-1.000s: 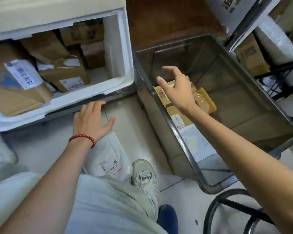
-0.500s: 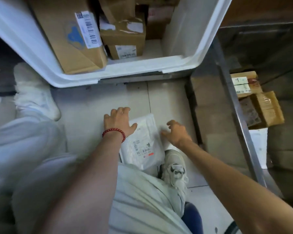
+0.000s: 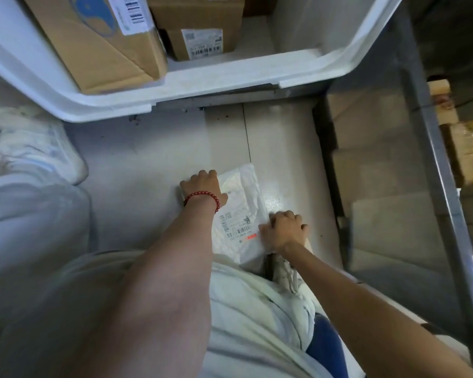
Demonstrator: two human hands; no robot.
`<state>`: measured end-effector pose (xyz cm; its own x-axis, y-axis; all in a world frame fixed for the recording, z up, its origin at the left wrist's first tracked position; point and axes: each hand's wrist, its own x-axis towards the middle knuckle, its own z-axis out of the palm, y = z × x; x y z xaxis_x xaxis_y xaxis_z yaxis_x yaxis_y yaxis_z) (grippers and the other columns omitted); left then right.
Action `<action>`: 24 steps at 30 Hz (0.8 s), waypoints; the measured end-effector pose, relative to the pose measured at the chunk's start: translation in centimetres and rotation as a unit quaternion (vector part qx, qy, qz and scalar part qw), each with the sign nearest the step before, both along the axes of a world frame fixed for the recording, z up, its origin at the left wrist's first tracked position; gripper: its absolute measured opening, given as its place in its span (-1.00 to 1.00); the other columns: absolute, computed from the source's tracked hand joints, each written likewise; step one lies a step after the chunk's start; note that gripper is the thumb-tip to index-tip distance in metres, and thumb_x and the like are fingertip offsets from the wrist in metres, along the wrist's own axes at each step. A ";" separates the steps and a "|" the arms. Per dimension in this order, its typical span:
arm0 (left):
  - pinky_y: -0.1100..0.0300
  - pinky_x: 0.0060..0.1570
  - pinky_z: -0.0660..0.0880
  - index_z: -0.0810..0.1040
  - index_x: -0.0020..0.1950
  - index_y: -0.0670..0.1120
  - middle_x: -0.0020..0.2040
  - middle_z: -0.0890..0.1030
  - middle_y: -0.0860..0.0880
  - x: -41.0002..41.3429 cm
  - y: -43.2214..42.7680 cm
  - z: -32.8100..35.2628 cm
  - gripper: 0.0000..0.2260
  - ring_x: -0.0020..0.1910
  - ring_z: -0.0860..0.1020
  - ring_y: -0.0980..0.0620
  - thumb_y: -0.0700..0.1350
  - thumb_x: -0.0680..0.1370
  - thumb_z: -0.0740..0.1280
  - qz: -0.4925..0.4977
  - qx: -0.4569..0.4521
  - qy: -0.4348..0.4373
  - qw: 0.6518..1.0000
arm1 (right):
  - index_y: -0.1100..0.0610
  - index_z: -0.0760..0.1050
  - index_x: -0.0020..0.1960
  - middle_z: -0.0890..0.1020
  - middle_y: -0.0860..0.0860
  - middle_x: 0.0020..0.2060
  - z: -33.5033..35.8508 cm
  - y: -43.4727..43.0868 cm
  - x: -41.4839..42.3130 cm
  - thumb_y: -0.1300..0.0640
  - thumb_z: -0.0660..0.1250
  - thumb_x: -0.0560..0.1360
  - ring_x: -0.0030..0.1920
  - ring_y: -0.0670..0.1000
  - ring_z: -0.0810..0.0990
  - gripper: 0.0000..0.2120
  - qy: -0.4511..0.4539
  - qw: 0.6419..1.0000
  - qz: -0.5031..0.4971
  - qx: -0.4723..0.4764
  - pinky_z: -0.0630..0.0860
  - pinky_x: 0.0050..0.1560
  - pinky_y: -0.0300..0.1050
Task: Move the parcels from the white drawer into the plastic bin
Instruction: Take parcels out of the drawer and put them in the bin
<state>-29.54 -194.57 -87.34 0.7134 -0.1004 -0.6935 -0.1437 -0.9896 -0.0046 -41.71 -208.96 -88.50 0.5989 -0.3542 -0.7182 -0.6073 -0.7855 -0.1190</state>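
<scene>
Since half a second ago both grips have closed onto the parcel: the left grip curls over the far-left corner of the white mailer, and the right grip curls round its near-right edge, so each holds it. Mailer lies flat on the floor, between drawer and bin, outside both. Cardboard boxes remain in the drawer; wrapped parcels lie in the bin.
</scene>
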 end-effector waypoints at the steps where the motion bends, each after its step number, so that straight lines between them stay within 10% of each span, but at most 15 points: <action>1: -0.02 0.24 0.30 0.22 0.45 -0.08 0.36 0.34 -0.12 0.0 0.1 -0.1 -0.43 0.35 0.33 -0.13 0.15 0.54 0.26 0.017 -0.007 0.003 1.000 | 0.02 0.43 0.01 0.56 0.08 0.12 0.1 -0.4 -0.1 -0.06 0.22 0.55 0.18 0.13 0.46 -0.84 -0.019 0.999 -0.023 0.034 0.29 0.19 0.01; 7: -0.02 0.27 0.29 0.21 0.43 -0.13 0.39 0.33 -0.11 0.2 -0.7 1.0 -0.40 0.38 0.32 -0.12 0.16 0.52 0.27 0.098 -0.079 -0.013 0.992 | -0.01 0.32 -0.14 0.56 0.07 -0.17 2.8 -1.8 0.8 0.12 0.17 0.62 -0.17 0.10 0.44 -0.84 -0.147 0.962 -0.110 0.204 0.33 -0.20 -0.12; 15: -0.03 0.38 0.20 0.28 0.48 -0.02 0.45 0.26 -0.13 1.4 -0.1 5.3 -0.40 0.44 0.20 -0.13 0.27 0.54 0.18 0.199 -0.201 -0.044 0.958 | 0.11 0.39 0.00 0.49 0.06 -0.25 8.9 -6.3 2.8 0.13 0.14 0.63 -0.15 0.12 0.41 -0.91 -0.232 0.954 -0.029 0.186 0.28 -0.14 -0.08; 24: -0.06 0.19 0.46 0.32 0.34 0.12 0.24 0.50 0.03 0.0 0.3 14.3 -0.31 0.20 0.50 -0.05 0.47 0.32 0.22 0.199 -0.360 -0.164 0.897 | 0.07 0.30 -0.08 0.46 -0.07 -0.27 18.1 -7.3 4.7 0.14 0.17 0.63 -0.18 0.02 0.40 -0.89 -0.372 0.905 0.031 0.206 0.30 -0.17 -0.18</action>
